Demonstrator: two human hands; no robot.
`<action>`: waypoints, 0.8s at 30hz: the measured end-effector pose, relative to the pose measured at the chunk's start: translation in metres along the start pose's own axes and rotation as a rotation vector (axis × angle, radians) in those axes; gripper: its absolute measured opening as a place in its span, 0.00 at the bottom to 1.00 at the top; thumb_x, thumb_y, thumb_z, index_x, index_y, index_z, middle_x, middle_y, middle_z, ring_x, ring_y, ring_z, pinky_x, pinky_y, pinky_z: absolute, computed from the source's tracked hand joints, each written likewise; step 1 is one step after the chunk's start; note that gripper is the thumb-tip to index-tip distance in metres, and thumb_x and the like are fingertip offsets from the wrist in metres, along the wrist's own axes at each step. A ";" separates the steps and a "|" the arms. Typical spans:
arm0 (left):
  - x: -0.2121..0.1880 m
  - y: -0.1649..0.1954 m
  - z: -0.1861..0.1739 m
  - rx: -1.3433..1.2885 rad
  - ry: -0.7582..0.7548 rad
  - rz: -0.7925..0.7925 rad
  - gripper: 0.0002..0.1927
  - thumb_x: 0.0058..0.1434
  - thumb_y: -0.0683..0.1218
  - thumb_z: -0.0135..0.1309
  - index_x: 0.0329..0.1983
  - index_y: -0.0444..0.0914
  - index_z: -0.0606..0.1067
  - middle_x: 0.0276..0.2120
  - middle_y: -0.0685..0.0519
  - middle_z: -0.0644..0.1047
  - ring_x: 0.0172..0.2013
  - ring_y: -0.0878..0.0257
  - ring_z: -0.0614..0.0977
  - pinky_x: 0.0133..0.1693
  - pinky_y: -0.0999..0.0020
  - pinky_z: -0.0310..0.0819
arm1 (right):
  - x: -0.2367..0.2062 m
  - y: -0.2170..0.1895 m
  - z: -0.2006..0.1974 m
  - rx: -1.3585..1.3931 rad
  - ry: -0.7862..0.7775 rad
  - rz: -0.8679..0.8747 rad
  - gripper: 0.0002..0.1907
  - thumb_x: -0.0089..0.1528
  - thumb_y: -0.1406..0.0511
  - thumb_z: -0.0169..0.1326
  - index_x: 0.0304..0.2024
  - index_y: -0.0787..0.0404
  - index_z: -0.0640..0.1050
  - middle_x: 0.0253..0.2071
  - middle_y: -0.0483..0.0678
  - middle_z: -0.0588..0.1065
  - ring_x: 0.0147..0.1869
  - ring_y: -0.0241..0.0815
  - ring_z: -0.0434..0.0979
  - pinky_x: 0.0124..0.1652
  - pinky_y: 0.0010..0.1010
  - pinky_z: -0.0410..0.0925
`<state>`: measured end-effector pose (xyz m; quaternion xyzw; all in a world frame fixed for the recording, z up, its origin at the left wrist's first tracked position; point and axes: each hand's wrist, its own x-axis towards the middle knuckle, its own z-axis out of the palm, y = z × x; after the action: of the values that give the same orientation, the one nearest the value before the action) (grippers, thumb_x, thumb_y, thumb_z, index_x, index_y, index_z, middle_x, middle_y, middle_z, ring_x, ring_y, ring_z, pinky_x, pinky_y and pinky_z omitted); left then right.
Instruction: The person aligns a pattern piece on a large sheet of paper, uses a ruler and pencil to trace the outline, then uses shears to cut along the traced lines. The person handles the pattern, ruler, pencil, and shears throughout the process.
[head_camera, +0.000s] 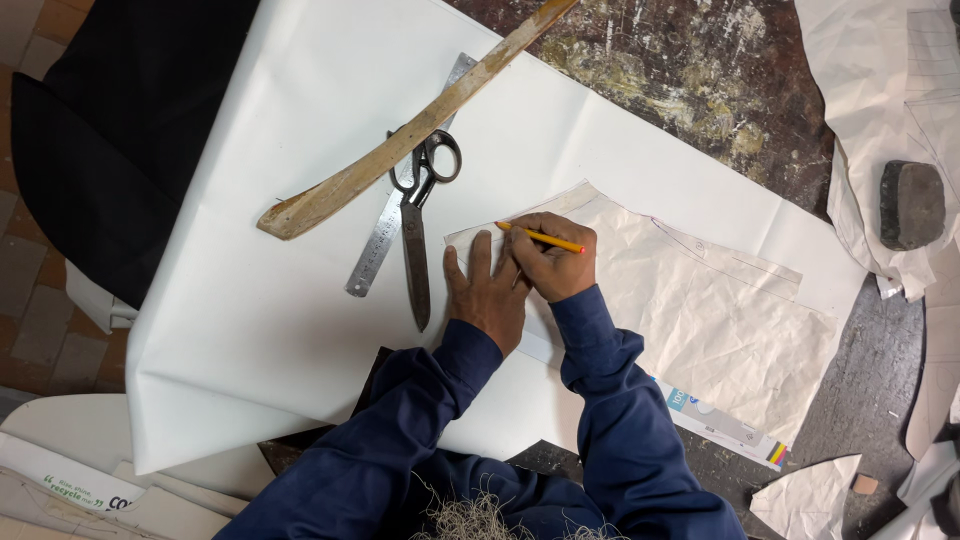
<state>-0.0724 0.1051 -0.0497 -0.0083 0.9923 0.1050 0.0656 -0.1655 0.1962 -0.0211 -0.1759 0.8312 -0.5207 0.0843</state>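
Head view, 2 hands on the work, both in dark blue sleeves.

Right hand (555, 262): closed in a writing grip round a yellow pencil with a red end (541, 238). Tip points left and sits at the top-left edge of a crumpled cream paper pattern piece (700, 310). Tip looks to be touching the paper, but it's too small to tell for sure.

Left hand (487, 292): open, fingers spread flat, palm down on the pattern's left end, pinning it. Nothing gripped. It sits just beside the right hand, touching it.

Pattern piece lies flat on a large white sheet of fabric or paper (250, 290) that covers most of a dark paint-stained worktable (700, 70).

Left of the hands, on the white sheet:
- dark metal scissors (418, 230), blades shut, pointing toward the person
- steel ruler (385, 232) running diagonally under the scissors
- long curved wooden stick (400, 140) lying across both, near their top ends

A printed white strip with a coloured end (725, 430) pokes out below the pattern's lower edge. Dark grey stone weight (911, 204) rests on more paper at far right, well apart from the hands.
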 end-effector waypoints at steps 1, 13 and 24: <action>0.000 0.002 0.000 -0.011 0.019 -0.012 0.25 0.61 0.51 0.53 0.64 0.52 0.70 0.69 0.53 0.60 0.70 0.42 0.54 0.63 0.23 0.45 | 0.001 0.000 0.000 0.008 -0.021 -0.004 0.08 0.61 0.70 0.57 0.40 0.69 0.84 0.30 0.49 0.82 0.30 0.32 0.79 0.32 0.21 0.72; 0.003 -0.010 -0.001 0.046 0.096 0.089 0.27 0.63 0.54 0.52 0.66 0.46 0.68 0.67 0.49 0.62 0.66 0.40 0.59 0.65 0.27 0.46 | 0.007 0.002 -0.016 0.064 0.009 0.052 0.08 0.64 0.72 0.55 0.41 0.73 0.81 0.30 0.49 0.81 0.30 0.32 0.79 0.33 0.20 0.73; 0.006 -0.008 0.005 -0.016 0.029 0.072 0.27 0.59 0.52 0.55 0.64 0.51 0.69 0.65 0.53 0.63 0.67 0.41 0.56 0.61 0.18 0.43 | 0.020 -0.017 -0.009 0.035 -0.163 0.049 0.08 0.62 0.70 0.56 0.41 0.68 0.84 0.30 0.47 0.82 0.31 0.31 0.80 0.33 0.21 0.74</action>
<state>-0.0774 0.0980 -0.0567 0.0251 0.9919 0.1151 0.0471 -0.1830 0.1896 -0.0010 -0.1957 0.8163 -0.5171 0.1674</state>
